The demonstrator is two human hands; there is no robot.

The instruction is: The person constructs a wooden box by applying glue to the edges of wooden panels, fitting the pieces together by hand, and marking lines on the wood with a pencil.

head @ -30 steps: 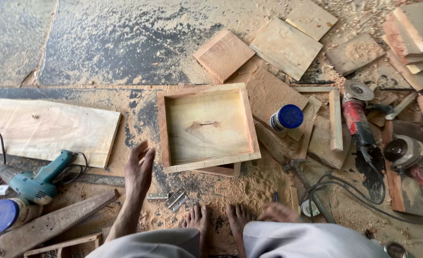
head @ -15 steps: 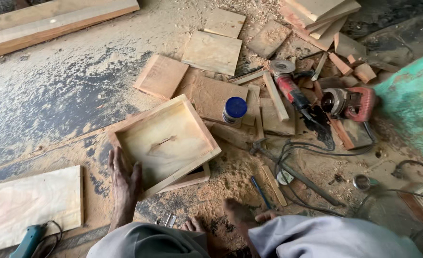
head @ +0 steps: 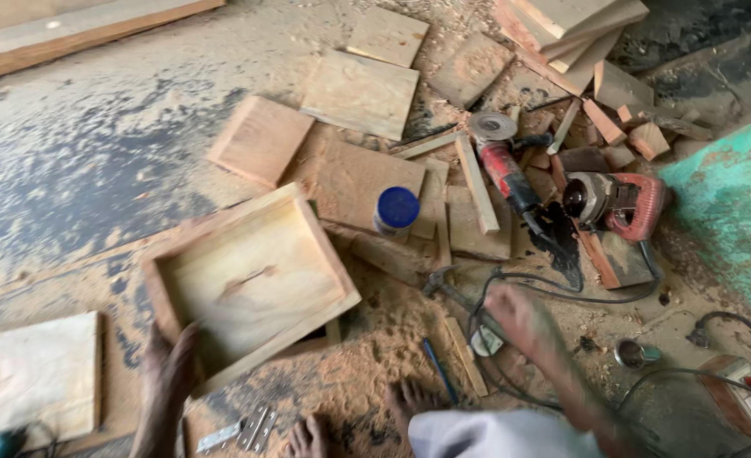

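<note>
An open shallow wooden box [head: 331,254] lies on the sawdust-covered floor in front of me. My left hand [head: 170,373] is on its near-left corner, fingers over the rim. My right hand [head: 511,321], blurred by motion, stretches out over the black cables [head: 562,293], fingers apart and holding nothing. It is close to a hammer [head: 442,287] and a small round metal piece [head: 482,341]. A blue-capped container [head: 397,209] stands just right of the box. My bare feet [head: 405,399] are at the bottom edge.
A red angle grinder [head: 504,165] and a red power tool [head: 617,203] lie to the right among wood offcuts. Plywood squares [head: 360,92] lie beyond the box, a pale board [head: 32,377] at the left. Metal hinges [head: 244,428], a blue pencil [head: 435,363], a power strip [head: 736,377] and a green surface [head: 731,212] are nearby.
The view has swung to the right. My left hand went from flat on the floor to the box's corner. My right hand has reached out from my knee towards the cables and hammer.
</note>
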